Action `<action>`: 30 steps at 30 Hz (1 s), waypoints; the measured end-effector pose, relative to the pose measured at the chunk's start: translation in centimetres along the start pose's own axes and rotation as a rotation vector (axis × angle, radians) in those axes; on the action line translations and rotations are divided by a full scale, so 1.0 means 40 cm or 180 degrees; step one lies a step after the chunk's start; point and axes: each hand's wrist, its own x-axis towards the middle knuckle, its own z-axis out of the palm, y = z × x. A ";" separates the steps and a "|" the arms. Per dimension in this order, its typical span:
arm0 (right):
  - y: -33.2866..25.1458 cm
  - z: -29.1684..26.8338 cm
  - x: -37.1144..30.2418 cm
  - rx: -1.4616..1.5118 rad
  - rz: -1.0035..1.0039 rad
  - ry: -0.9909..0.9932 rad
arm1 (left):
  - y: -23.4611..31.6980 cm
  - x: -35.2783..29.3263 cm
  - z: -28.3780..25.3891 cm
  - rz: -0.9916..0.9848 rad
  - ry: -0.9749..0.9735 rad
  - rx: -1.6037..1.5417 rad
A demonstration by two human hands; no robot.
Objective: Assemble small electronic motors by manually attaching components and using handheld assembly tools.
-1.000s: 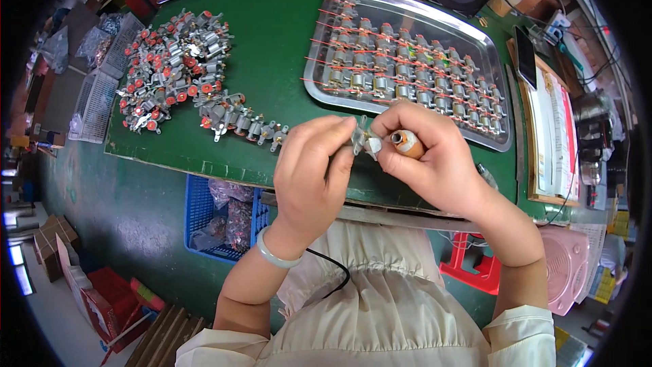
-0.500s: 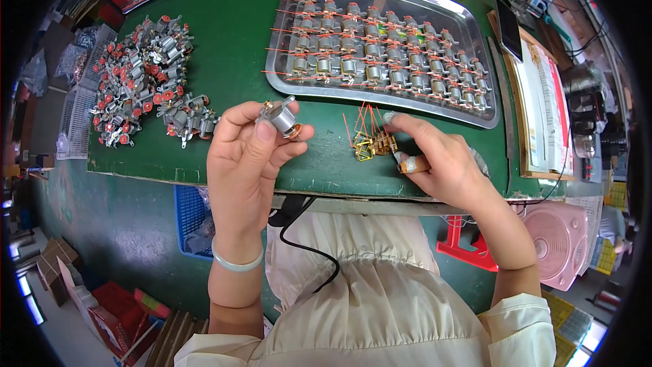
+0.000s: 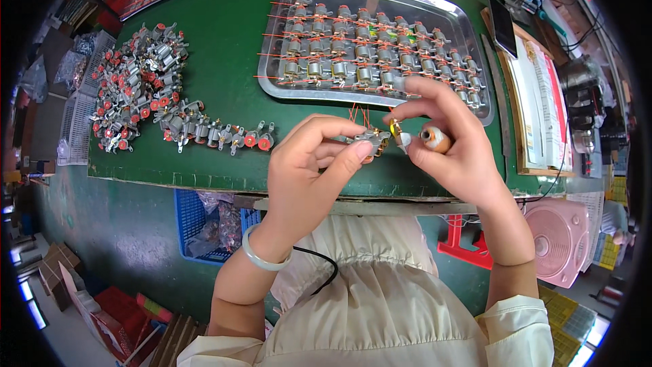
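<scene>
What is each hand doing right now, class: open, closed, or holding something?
Left hand: closed, holding a small grey metal part.
Right hand: closed, holding a small brass-coloured piece, with a tan cylinder also in its grip.

i've got bright, even light on the table (image 3: 221, 61), glare off the tray (image 3: 401, 0), blown-out patches lower left, edges bending into black corners.

Holding motor (image 3: 371, 140) in left hand (image 3: 302, 166), brass part (image 3: 394, 128) and tan cylinder (image 3: 440, 141) in right hand (image 3: 468, 156). Noted a tray (image 3: 424, 10) of wired motors (image 3: 339, 68) beyond, a motor pile (image 3: 139, 88) to the left.
</scene>
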 end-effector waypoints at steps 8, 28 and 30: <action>0.008 -0.002 0.030 0.2012 0.0745 -0.0555 | 0.013 0.022 0.005 -0.0632 -0.0133 -0.0611; -0.026 -0.008 0.040 0.2648 0.1136 -0.0421 | 0.029 0.038 0.014 -0.0700 0.0136 -0.0595; -0.028 -0.011 0.042 0.2623 0.1174 -0.0443 | 0.031 0.039 0.015 -0.0704 0.0126 -0.0592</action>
